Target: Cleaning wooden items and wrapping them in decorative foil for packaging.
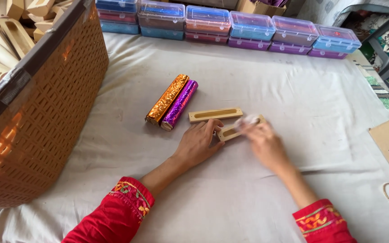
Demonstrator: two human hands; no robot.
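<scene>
The left hand (pixel 197 145) presses flat on the near end of a slotted wooden block (pixel 230 131) lying on the cloth-covered counter (pixel 293 90), pinning it so it cannot slide. The right hand (pixel 262 141), blurred, rubs a small white wad (pixel 250 120) on the block's far end; its grip looks pinched on the wad. A 2nd block (pixel 215 114) waits just behind, beside 2 foil rolls, orange (pixel 167 99) and purple (pixel 179 105).

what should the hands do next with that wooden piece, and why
Probably keep the left hand pressing the near wooden piece flat while the blurred right hand rubs along it: the white wad sits at its far end only.
</scene>
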